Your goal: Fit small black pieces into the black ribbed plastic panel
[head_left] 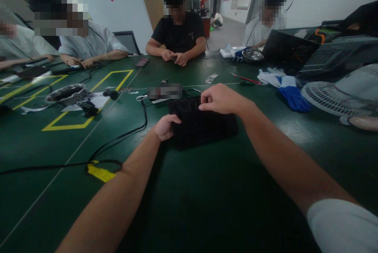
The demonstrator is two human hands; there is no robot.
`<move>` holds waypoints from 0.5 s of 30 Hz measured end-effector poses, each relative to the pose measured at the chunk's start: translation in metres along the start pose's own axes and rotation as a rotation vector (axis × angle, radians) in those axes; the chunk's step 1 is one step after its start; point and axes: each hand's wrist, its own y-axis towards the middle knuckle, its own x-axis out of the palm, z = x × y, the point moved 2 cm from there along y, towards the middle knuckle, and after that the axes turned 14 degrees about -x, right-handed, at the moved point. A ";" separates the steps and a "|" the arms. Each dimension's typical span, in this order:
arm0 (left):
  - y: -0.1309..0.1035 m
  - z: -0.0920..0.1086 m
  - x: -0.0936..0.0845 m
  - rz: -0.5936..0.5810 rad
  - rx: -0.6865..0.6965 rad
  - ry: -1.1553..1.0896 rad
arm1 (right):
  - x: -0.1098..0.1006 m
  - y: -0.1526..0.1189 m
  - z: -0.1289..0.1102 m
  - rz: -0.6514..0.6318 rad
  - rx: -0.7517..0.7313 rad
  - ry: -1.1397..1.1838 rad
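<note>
A flat, dark rectangular case [208, 129], black with raised strips or folds across it, lies just above the green table in front of me. My left hand [165, 127] grips its left edge, thumb on top and fingers beneath. At the case's upper edge, my right hand [220, 99] is closed with curled fingers and thumb together. Whatever lies between those fingertips is too small or dark to make out. Right behind the case sits a blurred-out item [164, 92] with a white strip along its front.
A black cable [118, 138] with a yellow tag [102, 172] runs along the left. Beyond it are a round metal part [66, 93] and yellow tape outlines. On the right lie blue-white gloves [295, 97], a red pen-like tool [248, 79] and a fan [339, 91]. Several people sit opposite.
</note>
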 end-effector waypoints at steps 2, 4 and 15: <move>0.000 0.000 0.001 0.018 -0.005 -0.003 | -0.001 0.000 0.001 0.008 -0.002 0.041; 0.000 0.000 0.002 0.024 -0.013 -0.005 | -0.001 -0.001 0.002 0.001 0.005 0.096; 0.001 0.000 -0.001 -0.016 -0.014 0.008 | -0.004 -0.003 0.003 -0.031 0.056 0.199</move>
